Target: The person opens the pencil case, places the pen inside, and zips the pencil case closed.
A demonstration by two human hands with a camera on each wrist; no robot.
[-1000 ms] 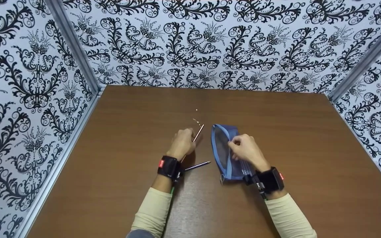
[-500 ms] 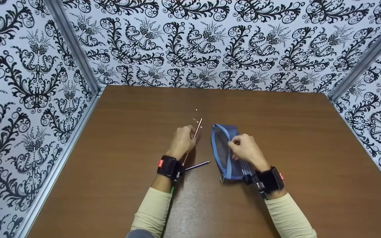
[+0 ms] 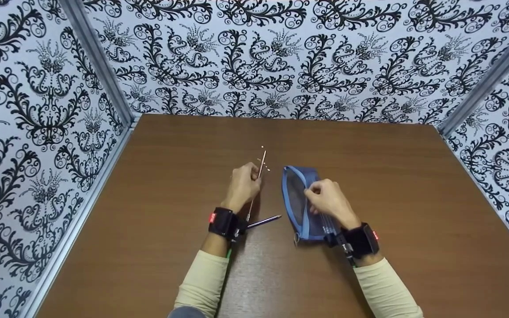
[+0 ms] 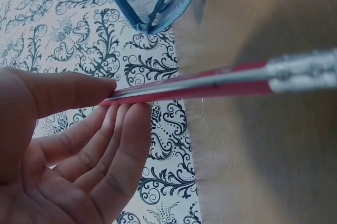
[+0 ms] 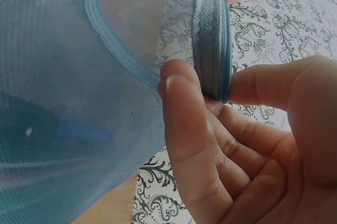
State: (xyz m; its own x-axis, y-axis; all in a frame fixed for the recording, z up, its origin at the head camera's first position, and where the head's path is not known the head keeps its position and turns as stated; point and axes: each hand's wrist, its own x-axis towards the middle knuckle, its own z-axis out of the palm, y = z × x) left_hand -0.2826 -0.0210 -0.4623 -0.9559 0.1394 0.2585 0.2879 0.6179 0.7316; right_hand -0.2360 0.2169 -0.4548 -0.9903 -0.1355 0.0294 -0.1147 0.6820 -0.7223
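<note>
My left hand [image 3: 242, 184] pinches a thin red pencil [image 3: 262, 162] left of the pouch, above the tabletop. In the left wrist view the red pencil [image 4: 210, 85] has a silvery stripe and a metal ferrule, with thumb above it and fingertips below. My right hand [image 3: 330, 201] holds the zip edge of a blue mesh pencil case [image 3: 287, 194], whose mouth gapes toward the left. Up close in the right wrist view, thumb and fingers pinch the zip edge [image 5: 210, 40]. Long shapes show blurred through the mesh [image 5: 52, 145].
A dark striped pencil [image 3: 264, 221] lies on the brown table [image 3: 369, 150] between the hands, partly behind the left wrist strap [image 3: 226, 222]. Small bright specks [image 3: 268, 169] dot the wood beyond the left hand. Patterned walls [image 3: 272, 57] enclose the back and sides.
My left hand has shifted slightly away from me, and the red pencil has swung more upright in the head view, its far tip moving up and left. The right hand and pencil case stay put.
</note>
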